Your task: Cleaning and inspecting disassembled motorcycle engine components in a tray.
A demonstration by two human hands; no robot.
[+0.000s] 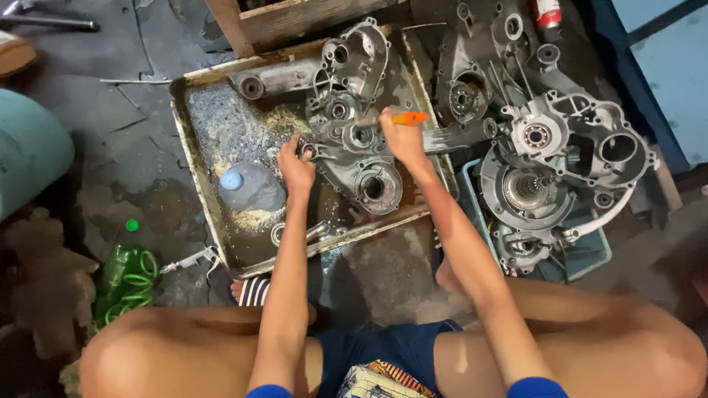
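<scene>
Engine casing in tray | left hand grips its edge | right hand clasps orange-handled tool above it

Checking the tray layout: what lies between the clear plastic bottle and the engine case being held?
In the head view, the left hand lies between the bottle and the engine case, over oily tray floor.

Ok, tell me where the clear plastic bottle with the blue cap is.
In the head view, the clear plastic bottle lies in the metal tray, on its left part, just left of the left hand.
</scene>
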